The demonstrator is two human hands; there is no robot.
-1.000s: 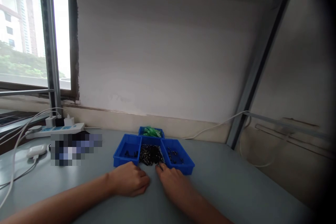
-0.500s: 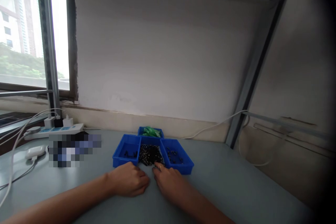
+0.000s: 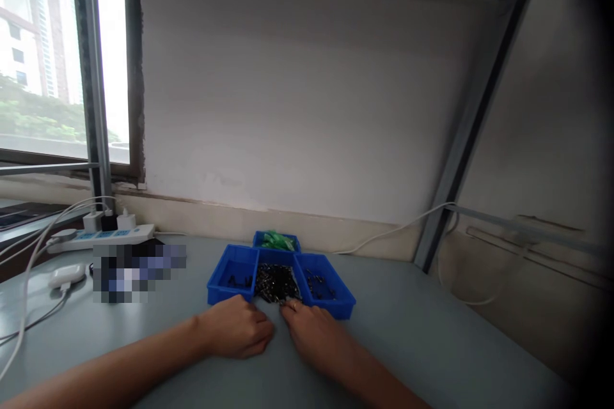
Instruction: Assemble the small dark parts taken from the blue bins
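Both hands rest on the grey table [image 3: 412, 345] just in front of a cluster of blue bins. My left hand [image 3: 237, 327] lies curled, knuckles up, near the left blue bin [image 3: 233, 281], which holds a few dark parts. My right hand [image 3: 311, 329] has its fingertips at the near edge of the middle bin [image 3: 277, 282], heaped with small black parts, and seems to pinch something too small to make out. The right blue bin [image 3: 326, 287] holds a few dark pieces. A rear blue bin [image 3: 277, 241] contains green items.
A white power strip [image 3: 98, 236] with plugs and white cables lies at the left by the window. A small white case [image 3: 67, 275] sits near it, beside a blurred-out patch. A cable [image 3: 384, 233] runs along the wall to a slanted metal post [image 3: 460, 134].
My right hand's fingertips drew slightly back and left along the near edge of the middle bin. My left hand stayed put.
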